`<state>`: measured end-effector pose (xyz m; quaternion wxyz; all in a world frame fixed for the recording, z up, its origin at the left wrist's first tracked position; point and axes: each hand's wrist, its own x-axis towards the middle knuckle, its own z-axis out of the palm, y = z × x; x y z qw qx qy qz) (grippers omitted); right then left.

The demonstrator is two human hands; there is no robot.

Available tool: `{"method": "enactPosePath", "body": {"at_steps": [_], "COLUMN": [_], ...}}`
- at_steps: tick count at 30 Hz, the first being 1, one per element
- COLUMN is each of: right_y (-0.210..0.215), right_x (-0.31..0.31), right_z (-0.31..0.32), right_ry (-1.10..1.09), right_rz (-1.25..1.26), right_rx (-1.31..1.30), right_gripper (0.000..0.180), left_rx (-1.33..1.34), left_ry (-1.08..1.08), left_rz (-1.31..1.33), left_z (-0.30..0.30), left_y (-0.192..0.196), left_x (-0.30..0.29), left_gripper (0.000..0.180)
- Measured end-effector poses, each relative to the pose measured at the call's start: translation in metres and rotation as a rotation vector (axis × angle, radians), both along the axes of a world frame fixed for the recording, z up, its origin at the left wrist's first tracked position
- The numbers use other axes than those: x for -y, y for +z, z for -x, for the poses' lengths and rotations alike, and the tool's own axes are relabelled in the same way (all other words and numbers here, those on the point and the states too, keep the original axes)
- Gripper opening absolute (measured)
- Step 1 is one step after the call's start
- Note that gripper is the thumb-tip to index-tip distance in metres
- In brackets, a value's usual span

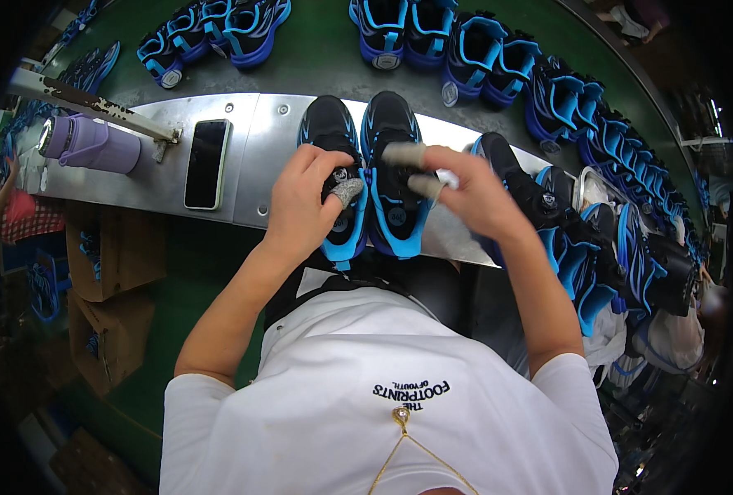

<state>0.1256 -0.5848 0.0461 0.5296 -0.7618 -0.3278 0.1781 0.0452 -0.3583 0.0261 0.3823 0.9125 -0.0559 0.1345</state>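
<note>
Two black sneakers with bright blue trim stand side by side on the metal bench, toes pointing away from me. My left hand [305,194] is on the left sneaker [327,120], its thumb and forefinger curled around the tongue by a small round dial; the thumb wears a grey cover. Over the right sneaker [389,120], my right hand [474,190] is blurred by motion, with pale covers on its thumb and forefinger. A small white thing [447,177] shows between those fingers, too blurred to name.
A dark-screened phone [207,165] and a lilac flask [94,144] lie left on the metal bench [251,148], under a worn metal bar [94,103]. More sneakers [474,54] line the green surface beyond. Others crowd my right [577,256]. Cardboard boxes [119,247] stand lower left.
</note>
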Motion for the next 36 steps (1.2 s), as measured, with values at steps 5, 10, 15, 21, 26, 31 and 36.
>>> {"method": "enactPosePath", "body": {"at_steps": [5, 10, 15, 21, 26, 31, 36], "right_y": [-0.032, -0.019, -0.021, -0.015, -0.009, -0.006, -0.009], "right_x": [-0.023, -0.004, -0.016, -0.007, -0.012, -0.004, -0.005], "right_z": [0.003, -0.001, 0.010, 0.005, 0.009, 0.010, 0.008], "right_ry": [-0.179, 0.029, -0.155, -0.034, -0.192, -0.101, -0.226], "right_rz": [0.288, -0.098, 0.202, 0.046, 0.275, 0.165, 0.141], "right_rx": [0.396, 0.013, 0.330, 0.307, 0.367, 0.056, 0.166], "right_gripper": [0.040, 0.036, 0.039, 0.043, 0.049, 0.056, 0.054], "left_rx": [-0.216, -0.105, -0.356, -0.216, -0.242, -0.311, -0.360], "left_ry": [-0.084, -0.011, -0.113, -0.061, -0.136, -0.147, -0.148], "left_rz": [0.180, 0.072, 0.311, 0.142, 0.297, 0.166, 0.445], "left_z": [-0.004, -0.002, -0.009, -0.009, -0.009, -0.007, -0.005], "left_y": [0.010, 0.009, 0.009, 0.009, 0.011, 0.012, 0.010], "left_x": [-0.008, -0.001, -0.022, -0.010, -0.015, -0.018, -0.015], "left_gripper": [0.039, 0.039, 0.039, 0.045, 0.038, 0.044, 0.045]}}
